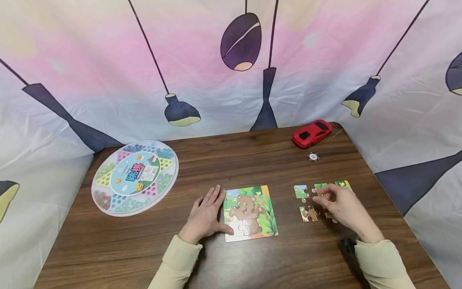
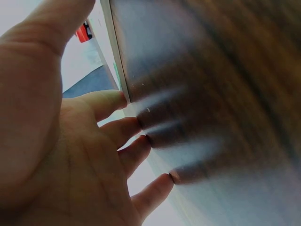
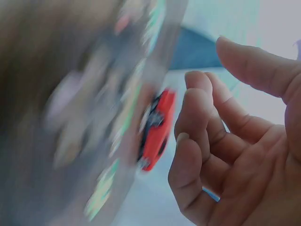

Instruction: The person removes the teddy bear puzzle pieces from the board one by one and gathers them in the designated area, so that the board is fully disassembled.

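Note:
A square jigsaw puzzle (image 1: 265,200) with a brown bear on a green background lies flat on the table; its lower left part looks pale, with piece outlines. My left hand (image 1: 205,216) rests at the puzzle's left edge, thumb on its lower left corner. In the left wrist view, the fingertips (image 2: 160,186) touch the table, fingers spread. To the right, my right hand (image 1: 343,208) hovers over several loose puzzle pieces (image 1: 300,192), partly hiding them. Its fingers are loosely bent and the thumb stands apart in the right wrist view (image 3: 235,127), with nothing seen between them.
A round Chinese checkers set (image 1: 167,160) lies on the left of the wooden table (image 1: 231,265). At the back right are a red toy car (image 1: 312,133) and a poker chip (image 1: 313,157). A patterned curtain (image 1: 202,60) hangs behind and beside the table.

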Available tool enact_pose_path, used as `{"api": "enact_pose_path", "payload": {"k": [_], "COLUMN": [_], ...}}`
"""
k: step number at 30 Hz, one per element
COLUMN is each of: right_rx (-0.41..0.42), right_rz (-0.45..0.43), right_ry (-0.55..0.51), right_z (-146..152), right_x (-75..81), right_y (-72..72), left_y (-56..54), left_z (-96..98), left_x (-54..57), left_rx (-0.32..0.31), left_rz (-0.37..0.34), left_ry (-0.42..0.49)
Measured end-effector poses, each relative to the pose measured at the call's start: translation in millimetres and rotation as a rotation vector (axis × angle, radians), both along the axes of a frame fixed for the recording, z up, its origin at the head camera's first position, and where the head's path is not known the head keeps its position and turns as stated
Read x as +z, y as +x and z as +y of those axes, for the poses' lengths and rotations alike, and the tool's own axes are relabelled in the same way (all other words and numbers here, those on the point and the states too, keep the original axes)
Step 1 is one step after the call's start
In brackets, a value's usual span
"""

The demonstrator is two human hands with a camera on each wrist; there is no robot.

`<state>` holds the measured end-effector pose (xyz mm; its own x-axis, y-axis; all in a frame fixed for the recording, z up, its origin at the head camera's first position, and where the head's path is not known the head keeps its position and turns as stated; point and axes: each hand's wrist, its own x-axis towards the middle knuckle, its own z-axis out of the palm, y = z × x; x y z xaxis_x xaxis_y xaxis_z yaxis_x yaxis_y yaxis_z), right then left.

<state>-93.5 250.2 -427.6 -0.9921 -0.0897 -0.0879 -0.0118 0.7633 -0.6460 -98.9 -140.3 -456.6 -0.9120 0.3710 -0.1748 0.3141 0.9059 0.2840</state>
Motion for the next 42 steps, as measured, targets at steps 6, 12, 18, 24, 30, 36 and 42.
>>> {"api": "enact_pose_path", "payload": {"k": [6, 12, 18, 24, 30, 36, 42], "right_rx": [0.155, 0.281, 0.358, 0.381, 0.389, 0.418, 0.427], "right_rz": [0.036, 0.007, 0.008, -0.010, 0.037, 0.095, 0.106], "right_ry": [0.001, 0.090, 0.135, 0.189, 0.235, 0.305, 0.300], "right_z": [-58, -105, -125, -131, -132, -135, -135], "right_x": [-3.1, -11.9, -17.7, -20.1, -22.2, -24.0, -25.2], "right_y": [-2.8, -4.6, -9.2, -11.9, -14.4, -16.4, -17.6], "left_y": [0.1, 0.7, 1.0, 0.4, 0.3, -0.2, 0.0], "left_z": [-1.3, -0.9, -0.6, -0.3, -1.1, -0.8, 0.2], "left_x": [0.5, 0.8, 0.4, 0.9, 1.2, -0.1, -0.5], "left_rx": [-0.002, -0.005, -0.006, -0.007, -0.001, -0.001, 0.003], "left_rz": [0.003, 0.007, 0.007, 0.001, 0.008, 0.004, -0.001], "left_ry": [-0.002, 0.008, 0.016, 0.014, 0.010, 0.005, 0.006]}}
